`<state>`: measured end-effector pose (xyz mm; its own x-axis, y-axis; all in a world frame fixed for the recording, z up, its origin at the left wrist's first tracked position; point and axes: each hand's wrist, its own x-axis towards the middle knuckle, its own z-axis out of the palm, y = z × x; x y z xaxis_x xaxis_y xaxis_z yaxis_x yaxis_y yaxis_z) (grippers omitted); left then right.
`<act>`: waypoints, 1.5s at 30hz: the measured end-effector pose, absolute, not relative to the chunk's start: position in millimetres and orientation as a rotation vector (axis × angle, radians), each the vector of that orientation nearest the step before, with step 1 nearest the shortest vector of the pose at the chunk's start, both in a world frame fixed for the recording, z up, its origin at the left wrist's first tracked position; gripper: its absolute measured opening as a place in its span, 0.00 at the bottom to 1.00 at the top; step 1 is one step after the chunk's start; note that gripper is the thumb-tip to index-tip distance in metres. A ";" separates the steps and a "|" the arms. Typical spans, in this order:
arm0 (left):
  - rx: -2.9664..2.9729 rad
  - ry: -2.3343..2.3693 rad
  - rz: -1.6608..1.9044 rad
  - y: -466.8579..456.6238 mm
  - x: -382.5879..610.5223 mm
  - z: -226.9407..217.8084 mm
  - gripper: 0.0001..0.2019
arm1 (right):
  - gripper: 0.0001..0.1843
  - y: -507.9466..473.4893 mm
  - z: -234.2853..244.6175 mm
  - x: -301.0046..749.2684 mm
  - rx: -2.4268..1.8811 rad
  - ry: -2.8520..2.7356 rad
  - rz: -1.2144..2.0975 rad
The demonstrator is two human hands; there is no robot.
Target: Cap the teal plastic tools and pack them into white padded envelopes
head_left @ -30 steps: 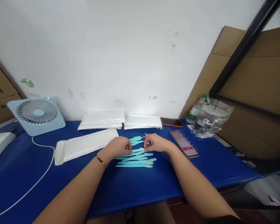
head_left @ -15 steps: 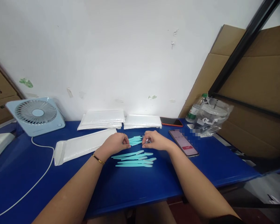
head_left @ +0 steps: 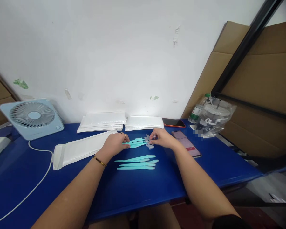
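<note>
My left hand (head_left: 118,143) is closed, thumb and forefinger pinching the handle end of a turquoise eyebrow razor at a loose pile of eyebrow razors (head_left: 138,143). To the right of that pile lie several small clear plastic caps (head_left: 149,146). My right hand (head_left: 160,138) is over these caps, its thumb and fingertips drawn together on one of them; the fingers partly hide it. Nearer to me, several more turquoise eyebrow razors (head_left: 135,165) lie side by side, blade ends pointing right.
A white padded envelope (head_left: 78,149) lies left of my left hand. Behind are two stacks of white envelopes (head_left: 102,119) and a red-edged phone (head_left: 173,122). Another phone (head_left: 188,144) lies by my right forearm. A blue fan (head_left: 33,117) and bagged cup (head_left: 214,114) flank the table.
One razor has gone from the front group. My left hand has shifted slightly left, and my right hand slightly right and back, uncovering the caps. The camera view has shifted a little.
</note>
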<state>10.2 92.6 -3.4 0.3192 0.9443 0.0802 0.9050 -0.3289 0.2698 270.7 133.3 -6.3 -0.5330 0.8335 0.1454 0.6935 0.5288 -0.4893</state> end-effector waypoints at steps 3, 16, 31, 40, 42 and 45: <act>2.405 1.572 0.308 88.6 13.9 -2.2 0.12 | 0.10 126.5 0.8 271.1 -1.184 -2.515 0.653; 2.534 1.540 0.189 83.4 18.8 1.1 0.09 | 0.05 122.1 -3.5 261.3 -1.121 -2.622 0.523; 2.335 1.428 0.027 67.0 27.5 6.4 0.06 | 0.12 108.4 1.4 248.7 -0.896 -2.765 0.740; 2.512 1.645 0.169 83.0 16.8 5.5 0.07 | 0.08 126.9 -6.5 264.3 -1.104 -2.525 0.614; 2.475 1.677 0.179 83.8 15.1 6.1 0.08 | 0.09 132.2 -6.9 269.9 -1.207 -2.450 0.584; 2.457 1.553 0.207 76.9 18.5 8.1 0.16 | 0.11 136.1 -6.6 274.1 -1.235 -2.404 0.562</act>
<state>18.5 76.9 8.1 0.4292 0.9032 -0.0017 0.8711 -0.4135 0.2649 274.1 136.1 -6.6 -0.5425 0.8269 0.1483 0.6755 0.5343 -0.5081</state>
